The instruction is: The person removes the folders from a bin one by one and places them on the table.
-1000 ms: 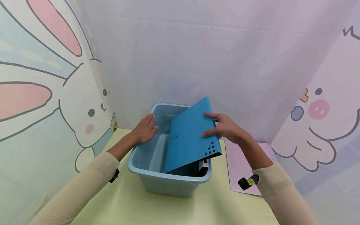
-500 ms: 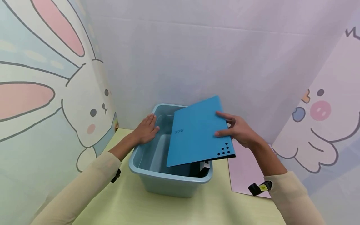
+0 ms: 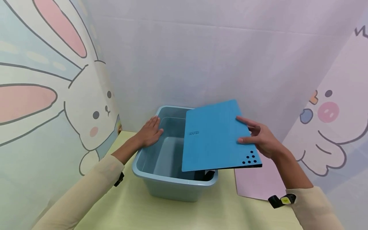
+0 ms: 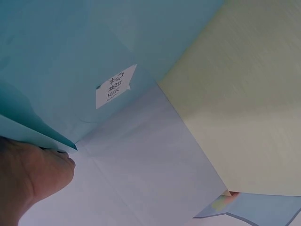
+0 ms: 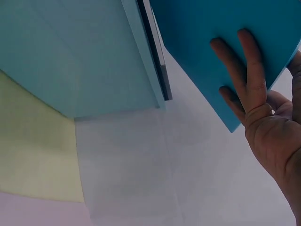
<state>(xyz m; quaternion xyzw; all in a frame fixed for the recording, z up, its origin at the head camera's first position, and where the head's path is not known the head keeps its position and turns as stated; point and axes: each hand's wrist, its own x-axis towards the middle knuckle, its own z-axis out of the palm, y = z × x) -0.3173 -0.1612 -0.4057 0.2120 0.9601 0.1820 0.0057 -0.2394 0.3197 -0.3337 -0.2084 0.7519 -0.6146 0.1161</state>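
Note:
My right hand (image 3: 264,140) pinches a flat blue file folder (image 3: 215,134) by its right edge, thumb and index finger on the upper face. In the right wrist view, several fingers (image 5: 254,66) lie against its other face. The folder is tilted over the right half of a light blue plastic basin (image 3: 175,180) and juts past the right rim. My left hand (image 3: 149,132) rests on the basin's left rim with straight fingers. Under the folder, a dark item (image 3: 209,175) shows at the basin's front right corner, the rest hidden.
The basin stands on a pale yellow-green table (image 3: 201,214). A pink sheet (image 3: 253,183) lies to its right. A white handwritten label (image 4: 115,87) sticks to the basin's outer wall. Cloth walls (image 3: 172,64) with cartoon animals rise behind and on both sides.
My right hand has moved right with the folder, drawing it from inside the basin to over its right rim and tilting it flatter. My left hand has stayed on the rim.

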